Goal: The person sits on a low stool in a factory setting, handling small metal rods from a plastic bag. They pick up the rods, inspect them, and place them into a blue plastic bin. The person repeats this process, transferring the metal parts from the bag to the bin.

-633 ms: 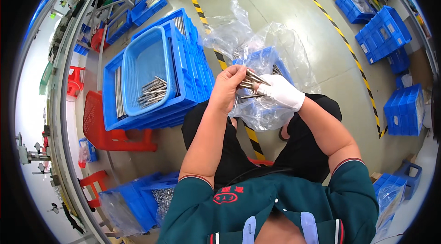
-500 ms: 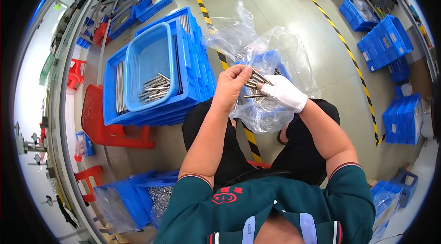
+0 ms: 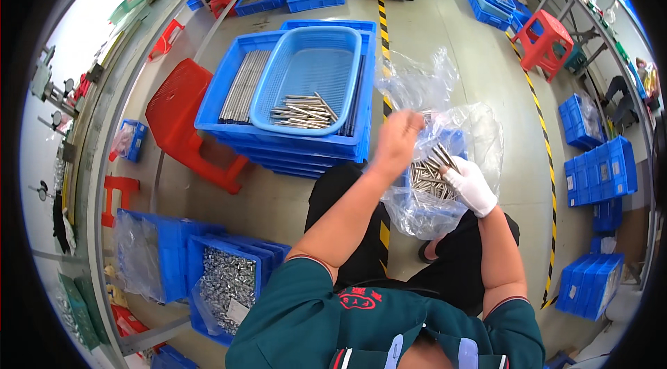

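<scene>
My right hand (image 3: 475,187), in a white glove, is closed around several slim metal rods (image 3: 440,156) that stick out past its fingertips. It is just above a blue bin lined with clear plastic, where many more loose metal rods (image 3: 429,181) lie in a heap. My bare left hand (image 3: 399,141) is apart from the right one, raised over the bin's left side. Motion smears its fingers, so I cannot make out whether anything is in them. The crumpled clear plastic bag (image 3: 479,134) spreads around the bin and over its edges.
To the left, a light blue basket (image 3: 313,49) with some rods sits on stacked blue crates (image 3: 229,129). Behind it is a red stool (image 3: 182,115). A crate of small metal parts (image 3: 233,279) stands lower left. Blue bins (image 3: 597,181) line the right side.
My left hand has come away from the rods, which stay in my right hand. The view has turned, so the crates and basket appear farther right.
</scene>
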`<state>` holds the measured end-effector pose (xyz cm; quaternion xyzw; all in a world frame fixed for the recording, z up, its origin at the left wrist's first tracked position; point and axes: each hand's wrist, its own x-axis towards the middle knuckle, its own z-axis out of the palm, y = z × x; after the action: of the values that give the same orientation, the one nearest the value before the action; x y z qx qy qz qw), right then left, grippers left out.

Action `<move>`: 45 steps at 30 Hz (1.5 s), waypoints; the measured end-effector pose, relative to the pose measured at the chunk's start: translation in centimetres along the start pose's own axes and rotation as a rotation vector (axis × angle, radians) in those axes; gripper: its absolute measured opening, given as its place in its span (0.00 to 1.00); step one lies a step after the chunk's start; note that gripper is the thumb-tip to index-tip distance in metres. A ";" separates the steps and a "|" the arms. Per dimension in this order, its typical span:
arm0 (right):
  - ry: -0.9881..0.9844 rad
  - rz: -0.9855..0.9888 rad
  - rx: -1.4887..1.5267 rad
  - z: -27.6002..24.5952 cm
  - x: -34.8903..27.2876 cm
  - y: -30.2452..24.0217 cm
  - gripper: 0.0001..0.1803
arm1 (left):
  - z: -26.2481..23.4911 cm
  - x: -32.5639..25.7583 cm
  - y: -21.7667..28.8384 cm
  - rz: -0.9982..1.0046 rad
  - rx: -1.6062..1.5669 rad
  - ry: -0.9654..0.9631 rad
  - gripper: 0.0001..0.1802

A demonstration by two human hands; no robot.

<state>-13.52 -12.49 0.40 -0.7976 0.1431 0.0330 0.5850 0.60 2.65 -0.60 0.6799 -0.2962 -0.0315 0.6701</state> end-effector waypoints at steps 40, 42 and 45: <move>-0.173 0.191 -0.922 -7.6 12.3 3.9 0.20 | 0.6 -0.9 0.6 -0.341 0.230 -0.421 0.12; -0.256 0.436 -0.942 -7.8 13.2 10.9 0.20 | 1.3 -1.0 0.6 -0.377 0.220 -0.443 0.11; -0.254 0.717 -0.953 -7.5 13.5 24.4 0.20 | 2.6 -0.7 1.5 -0.414 0.196 -0.479 0.11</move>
<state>-7.97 -28.84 -22.72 -0.8634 0.3015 0.3834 0.1288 -1.68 0.71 0.30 0.7602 -0.3025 -0.2973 0.4922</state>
